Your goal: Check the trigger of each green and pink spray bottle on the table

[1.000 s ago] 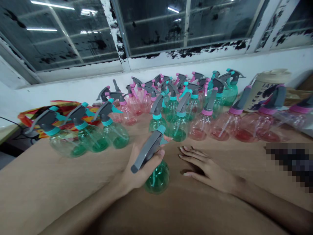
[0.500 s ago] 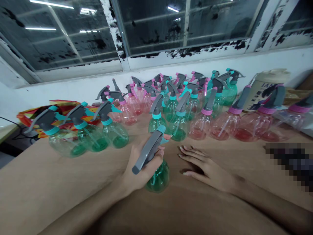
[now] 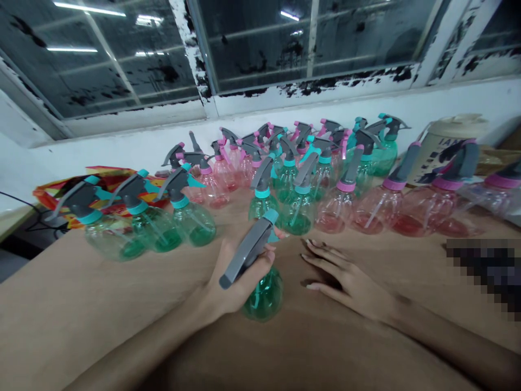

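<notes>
A green spray bottle (image 3: 264,296) with a grey and teal trigger head stands upright on the wooden table (image 3: 101,320), close to me. My left hand (image 3: 240,277) is wrapped round its neck, just under the head, and hides the collar. To the right of that bottle, my right hand (image 3: 340,274) lies on the table with its fingers spread, holding nothing. Just beyond my hands stand another green spray bottle (image 3: 299,217) and a pink spray bottle (image 3: 336,212), both with some of their colour pooled at the bottom.
On the left stand three green spray bottles (image 3: 195,228). Several pink and green ones crowd the back by the wall, and a pink row (image 3: 423,212) runs right. A bright patterned bag (image 3: 109,176), a cream container (image 3: 442,146) and a pixelated dark patch are also there.
The view has shifted very slightly. My left hand stays on the green spray bottle and my right hand stays flat on the table; nothing else has visibly moved.
</notes>
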### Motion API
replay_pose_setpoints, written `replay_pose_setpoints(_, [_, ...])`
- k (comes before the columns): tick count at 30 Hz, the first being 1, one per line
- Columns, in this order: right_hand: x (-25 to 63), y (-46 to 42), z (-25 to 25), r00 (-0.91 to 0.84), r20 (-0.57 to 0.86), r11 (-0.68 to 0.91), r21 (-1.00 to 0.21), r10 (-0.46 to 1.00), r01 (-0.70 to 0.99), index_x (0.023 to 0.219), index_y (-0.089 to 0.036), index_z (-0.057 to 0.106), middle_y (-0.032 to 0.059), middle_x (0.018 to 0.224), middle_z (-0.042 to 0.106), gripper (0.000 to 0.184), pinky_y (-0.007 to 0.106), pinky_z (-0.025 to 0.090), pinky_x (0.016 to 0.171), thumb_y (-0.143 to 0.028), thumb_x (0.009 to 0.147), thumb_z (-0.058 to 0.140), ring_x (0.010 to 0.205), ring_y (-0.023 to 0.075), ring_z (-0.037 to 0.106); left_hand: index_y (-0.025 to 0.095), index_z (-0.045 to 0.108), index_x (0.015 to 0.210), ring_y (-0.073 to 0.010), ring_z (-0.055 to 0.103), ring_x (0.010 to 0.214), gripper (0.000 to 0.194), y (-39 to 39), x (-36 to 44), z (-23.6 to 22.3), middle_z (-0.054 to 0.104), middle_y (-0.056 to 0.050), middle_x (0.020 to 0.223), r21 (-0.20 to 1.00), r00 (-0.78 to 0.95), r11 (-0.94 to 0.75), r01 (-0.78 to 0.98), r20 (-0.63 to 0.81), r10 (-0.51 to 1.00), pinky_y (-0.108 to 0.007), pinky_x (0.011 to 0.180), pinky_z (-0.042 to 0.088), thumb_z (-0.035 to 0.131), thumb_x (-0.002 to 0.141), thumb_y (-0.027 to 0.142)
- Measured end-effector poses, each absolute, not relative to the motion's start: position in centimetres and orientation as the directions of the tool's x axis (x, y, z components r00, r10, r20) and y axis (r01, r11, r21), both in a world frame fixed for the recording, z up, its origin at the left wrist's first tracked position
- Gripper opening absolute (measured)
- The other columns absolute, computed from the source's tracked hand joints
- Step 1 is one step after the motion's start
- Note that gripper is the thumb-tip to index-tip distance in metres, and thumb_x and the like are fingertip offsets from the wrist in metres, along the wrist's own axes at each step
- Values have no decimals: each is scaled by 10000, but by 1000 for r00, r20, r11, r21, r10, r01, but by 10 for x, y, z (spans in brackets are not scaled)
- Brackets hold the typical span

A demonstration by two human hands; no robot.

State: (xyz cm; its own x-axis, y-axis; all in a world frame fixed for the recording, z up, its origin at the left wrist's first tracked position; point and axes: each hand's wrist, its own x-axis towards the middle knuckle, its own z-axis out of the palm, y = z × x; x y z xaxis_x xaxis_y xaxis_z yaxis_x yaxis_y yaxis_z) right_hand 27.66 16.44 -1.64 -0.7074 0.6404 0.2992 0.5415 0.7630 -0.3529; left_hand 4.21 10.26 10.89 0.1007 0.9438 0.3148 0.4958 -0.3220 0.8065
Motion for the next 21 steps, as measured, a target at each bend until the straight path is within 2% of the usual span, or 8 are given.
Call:
replay_pose_setpoints(3, [276,164,-15,-696,311,759,-341,648,554,1364,-244,440,60,1459,391,542,479,293,1101,-478,879,498,1347,249,324,235,584,896,-163,571,605,142,104,40,107,594,4,678,802,129,-321,505,297,946,-316,650,496,498,798,291])
replay_pose_setpoints(7, [276,164,-15,-698,320,767,-325,640,554,1362,-231,441,64,1443,414,533,477,298,1100,-471,888,485,1346,242,327,232,541,843,-175,592,691,114,105,37,103,604,-17,780,785,155,-363,503,331,931,-318,663,479,487,832,332])
replay_pose_setpoints(10, [276,164,-15,-696,329,768,-337,638,545,1368,-244,431,56,1437,425,533,479,304,1098,-462,885,495,1341,243,337,234,530,823,-176,585,697,126,105,36,101,582,-9,743,761,173,-386,521,349,921,-311,646,468,478,850,345])
replay_pose_setpoints(16, [277,164,-15,-692,327,762,-352,644,544,1388,-249,396,47,1434,430,561,478,313,1096,-469,882,497,1339,237,342,244,581,1053,-176,604,672,230,105,39,102,630,-20,775,790,117,-340,510,327,938,-334,689,505,483,850,292])
replay_pose_setpoints(21, [277,165,-17,-693,318,760,-345,647,551,1407,-243,359,47,1446,411,585,482,300,1102,-478,886,485,1349,231,321,230,616,1061,-189,640,790,286,106,43,105,669,-42,919,780,108,-364,508,362,926,-325,750,519,500,801,209])
